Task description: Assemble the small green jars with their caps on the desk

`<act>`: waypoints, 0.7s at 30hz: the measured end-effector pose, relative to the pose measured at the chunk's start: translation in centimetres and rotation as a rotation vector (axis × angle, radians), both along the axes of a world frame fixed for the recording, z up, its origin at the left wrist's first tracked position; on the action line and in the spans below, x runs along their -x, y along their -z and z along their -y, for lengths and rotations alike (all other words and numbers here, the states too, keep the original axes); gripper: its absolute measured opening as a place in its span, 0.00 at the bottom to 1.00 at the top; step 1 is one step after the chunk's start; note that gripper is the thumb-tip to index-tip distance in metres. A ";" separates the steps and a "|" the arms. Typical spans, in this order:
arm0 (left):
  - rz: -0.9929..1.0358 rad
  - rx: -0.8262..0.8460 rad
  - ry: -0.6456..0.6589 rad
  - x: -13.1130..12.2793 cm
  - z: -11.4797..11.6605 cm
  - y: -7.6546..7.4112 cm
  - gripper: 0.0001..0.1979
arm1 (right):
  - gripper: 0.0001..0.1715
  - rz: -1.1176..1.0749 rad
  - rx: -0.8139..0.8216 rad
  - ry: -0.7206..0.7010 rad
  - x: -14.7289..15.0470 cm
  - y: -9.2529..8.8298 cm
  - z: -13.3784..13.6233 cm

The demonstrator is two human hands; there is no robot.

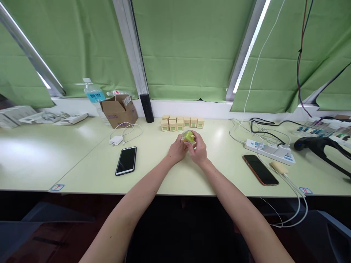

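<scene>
Above the table, a little short of the small boxes, both my hands meet around a small lime-green object [189, 136]. It has a clear, shiny part on its left side, and its exact kind is too small to make out. My left hand [177, 150] is closed at its left and lower side, with the fingers partly hidden. With thumb and fingers bent, my right hand [199, 149] grips it from the right. Just beyond, several small cream boxes [180, 126] with green-edged labels stand in two rows.
A phone [126, 160] and a white charger [116, 140] lie to the left, before a cardboard box [120, 111], a water bottle [94, 95] and a black cylinder [147, 108]. On the right are another phone [260, 170], a power strip [270, 151], cables and a black frame [318, 144].
</scene>
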State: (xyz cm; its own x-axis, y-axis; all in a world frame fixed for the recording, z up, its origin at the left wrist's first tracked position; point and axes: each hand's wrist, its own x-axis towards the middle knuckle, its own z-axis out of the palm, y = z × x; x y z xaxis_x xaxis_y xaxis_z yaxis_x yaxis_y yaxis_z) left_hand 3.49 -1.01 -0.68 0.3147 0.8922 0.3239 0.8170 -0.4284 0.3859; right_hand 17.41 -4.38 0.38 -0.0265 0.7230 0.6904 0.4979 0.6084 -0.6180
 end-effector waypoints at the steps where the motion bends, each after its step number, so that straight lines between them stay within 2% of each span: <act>1: 0.014 0.008 0.007 0.0 0.0 0.1 0.18 | 0.33 0.002 0.034 -0.001 0.0 0.0 -0.1; 5: 0.086 -0.032 0.031 0.2 -0.2 0.5 0.20 | 0.33 -0.003 0.094 0.017 -0.5 0.0 -0.7; 12: 0.192 -0.078 0.069 0.2 0.2 0.7 0.32 | 0.29 0.087 0.064 0.093 -1.2 0.3 -1.1; 21: 0.217 -0.057 0.027 0.1 0.6 0.3 0.31 | 0.27 0.258 0.089 0.255 -0.7 0.8 -1.0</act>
State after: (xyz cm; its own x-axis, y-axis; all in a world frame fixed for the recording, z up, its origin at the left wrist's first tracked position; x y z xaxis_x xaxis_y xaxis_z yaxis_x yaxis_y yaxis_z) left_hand 3.36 -1.61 -1.02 0.2561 0.8624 0.4367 0.7052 -0.4757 0.5258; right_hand 18.09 -3.41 -0.43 -0.0031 0.7859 0.6183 0.7727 0.3944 -0.4973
